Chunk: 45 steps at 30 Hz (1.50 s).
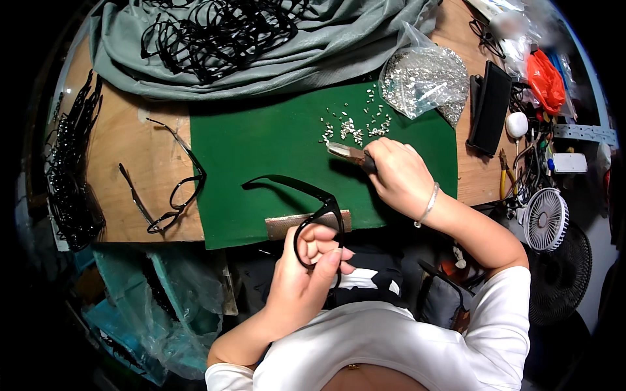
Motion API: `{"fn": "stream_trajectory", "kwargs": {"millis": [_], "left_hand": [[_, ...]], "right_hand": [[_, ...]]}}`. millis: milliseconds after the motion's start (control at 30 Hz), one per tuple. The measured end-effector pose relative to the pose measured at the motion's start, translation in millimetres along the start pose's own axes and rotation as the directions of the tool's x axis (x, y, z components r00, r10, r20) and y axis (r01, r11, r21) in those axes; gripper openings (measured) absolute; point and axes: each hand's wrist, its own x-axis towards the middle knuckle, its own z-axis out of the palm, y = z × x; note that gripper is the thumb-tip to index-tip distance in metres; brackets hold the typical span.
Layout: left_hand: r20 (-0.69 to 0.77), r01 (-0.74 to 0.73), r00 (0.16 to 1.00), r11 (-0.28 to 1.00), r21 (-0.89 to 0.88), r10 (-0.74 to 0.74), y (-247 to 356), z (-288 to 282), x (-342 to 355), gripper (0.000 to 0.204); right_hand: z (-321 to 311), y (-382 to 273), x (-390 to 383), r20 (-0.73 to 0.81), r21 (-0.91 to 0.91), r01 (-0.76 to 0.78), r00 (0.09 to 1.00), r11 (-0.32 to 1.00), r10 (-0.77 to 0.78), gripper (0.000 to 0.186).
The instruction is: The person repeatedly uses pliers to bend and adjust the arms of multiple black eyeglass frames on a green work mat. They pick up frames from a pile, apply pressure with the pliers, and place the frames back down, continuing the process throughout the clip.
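Observation:
My left hand (304,274) is closed on a black eyeglass frame (330,203), gripping it by the rim at the front edge of the table. One temple of the frame reaches out over a green mat (261,140). Pliers (347,154) are wrapped in my right hand (399,176), their jaws pointing left. Just beyond the jaw tips lie small loose silvery metal pieces (352,130); whether the jaws pinch one is too small to tell. Behind my right hand, a clear plastic bag (424,78) holds many more such pieces.
A brown strip (280,227) lies at the mat's front edge. Another black eyeglass frame (175,212) rests on the wood at left, beside a pile of black frames (73,169). More frames (215,36) heap on grey cloth (124,58). A black case (490,107) and white fan (546,219) are right.

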Motion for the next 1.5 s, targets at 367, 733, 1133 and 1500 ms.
{"fn": "stream_trajectory", "kwargs": {"millis": [367,733,1133,1500], "left_hand": [[-0.010,-0.257,0.964,0.941,0.221,0.266,-9.8,14.3,4.7,0.051],[0.208,-0.004,0.978,0.997,0.079,-0.012,19.7,-3.1,-2.0,0.052],[0.169,-0.002,0.986,0.997,0.074,-0.011,19.7,3.2,-6.2,0.051],[0.234,0.187,0.961,0.969,-0.160,-0.146,35.9,-8.0,-11.7,0.055]], "right_hand": [[-8.1,-63.9,-22.6,0.087,0.953,-0.145,0.972,0.268,0.217,0.014],[-48.7,-56.8,-10.9,0.572,0.820,-0.572,0.820,-0.006,-0.001,0.017],[-51.6,-59.3,-10.3,0.590,0.807,-0.590,0.807,-0.020,-0.006,0.018],[-41.8,-46.3,-19.4,0.534,0.846,-0.531,0.843,0.056,-0.073,0.021]]}}
